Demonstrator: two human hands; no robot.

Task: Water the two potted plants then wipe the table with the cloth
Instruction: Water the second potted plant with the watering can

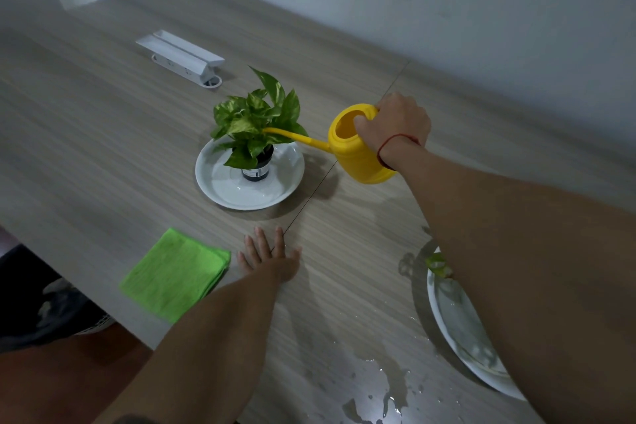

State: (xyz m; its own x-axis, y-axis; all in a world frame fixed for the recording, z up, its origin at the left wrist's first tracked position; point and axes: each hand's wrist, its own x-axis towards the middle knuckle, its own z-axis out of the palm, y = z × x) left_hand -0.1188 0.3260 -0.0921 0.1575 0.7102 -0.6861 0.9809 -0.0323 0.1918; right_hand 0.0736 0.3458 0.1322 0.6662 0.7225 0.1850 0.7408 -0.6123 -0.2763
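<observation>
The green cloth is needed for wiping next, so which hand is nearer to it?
Left. The left hand rests flat on the table just right of the green cloth; the right hand is far off, holding the yellow watering can.

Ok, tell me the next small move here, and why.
Probably tip the yellow watering can a little further: the right hand holds it with its spout among the leaves of the potted plant, but no stream is visible.
</observation>
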